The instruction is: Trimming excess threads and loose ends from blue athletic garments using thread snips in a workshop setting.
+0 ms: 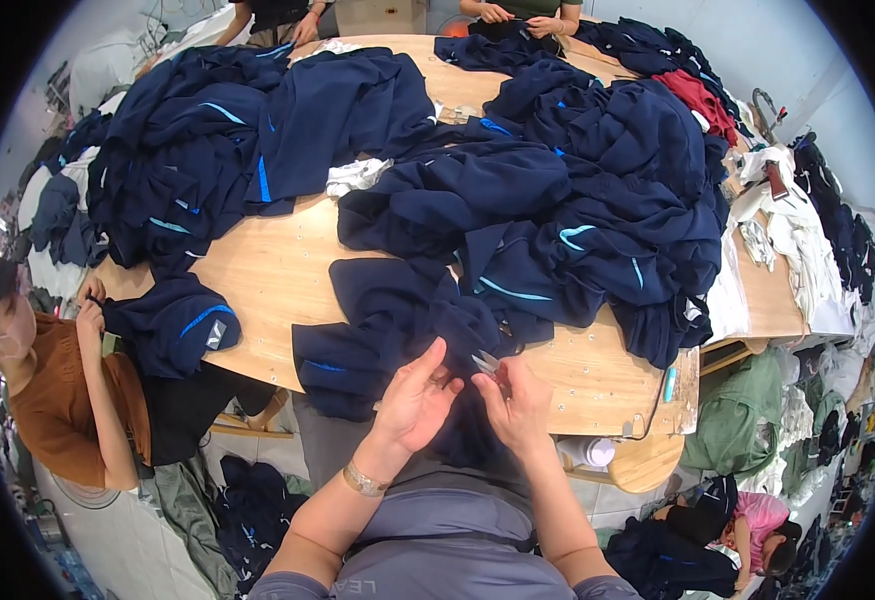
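Left hand [415, 400]: loosely open, fingers part-curled, no clear hold; any thread at fingertips too fine to tell. Right hand [518, 405]: closed around snips [485, 363], blades pointing up and left, near left fingers. Navy garment [388, 300]: beneath both hands, at near edge of table [268, 270], partly draped over. Judged best: steady cloth with left hand, keep blade tips clear of fabric folds and fingers, cut small.

Red cloth [696, 100] near white garments [793, 215]; green cloth [743, 412] beside table [268, 265].
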`<state>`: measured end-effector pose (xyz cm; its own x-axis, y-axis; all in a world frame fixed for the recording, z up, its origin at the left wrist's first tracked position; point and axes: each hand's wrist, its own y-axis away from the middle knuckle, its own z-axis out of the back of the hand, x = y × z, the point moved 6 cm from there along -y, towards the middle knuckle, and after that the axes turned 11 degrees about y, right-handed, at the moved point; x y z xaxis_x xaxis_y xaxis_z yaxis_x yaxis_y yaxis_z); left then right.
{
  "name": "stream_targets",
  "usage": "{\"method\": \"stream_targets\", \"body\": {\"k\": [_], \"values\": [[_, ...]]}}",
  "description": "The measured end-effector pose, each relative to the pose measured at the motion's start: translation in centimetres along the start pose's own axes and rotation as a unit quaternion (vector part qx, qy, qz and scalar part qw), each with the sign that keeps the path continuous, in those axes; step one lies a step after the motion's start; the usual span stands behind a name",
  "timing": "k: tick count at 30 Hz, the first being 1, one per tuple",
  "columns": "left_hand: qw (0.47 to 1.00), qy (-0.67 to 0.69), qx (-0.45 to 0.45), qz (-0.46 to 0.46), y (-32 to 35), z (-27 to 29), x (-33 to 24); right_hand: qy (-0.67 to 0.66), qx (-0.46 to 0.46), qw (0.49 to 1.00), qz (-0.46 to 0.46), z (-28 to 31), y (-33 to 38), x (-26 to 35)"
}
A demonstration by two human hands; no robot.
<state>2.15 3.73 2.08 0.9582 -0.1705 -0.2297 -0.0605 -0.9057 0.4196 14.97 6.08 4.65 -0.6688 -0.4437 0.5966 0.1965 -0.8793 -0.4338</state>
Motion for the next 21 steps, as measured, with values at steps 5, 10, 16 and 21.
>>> {"method": "stream_targets", "body": {"k": [5,10,16,21], "values": [[1.0,0.007,0.014,0.009,-0.2,0.8,0.7,0.032,-0.007,0.999,0.036,0.3,-0.7,0.5],[1.0,-0.024,0.002,0.001,0.1,-0.2,1.1,0.051,0.01,0.998,0.047,0.3,-1.0,0.5],[0.999,-0.014,0.027,0.009,-0.1,0.2,1.5,0.053,0.011,0.998,0.041,0.5,-1.1,0.3],[0.998,0.035,0.04,0.033,-0.5,1.3,1.9,-0.112,0.007,0.99,-0.087,0.3,-0.5,-1.1]]}}
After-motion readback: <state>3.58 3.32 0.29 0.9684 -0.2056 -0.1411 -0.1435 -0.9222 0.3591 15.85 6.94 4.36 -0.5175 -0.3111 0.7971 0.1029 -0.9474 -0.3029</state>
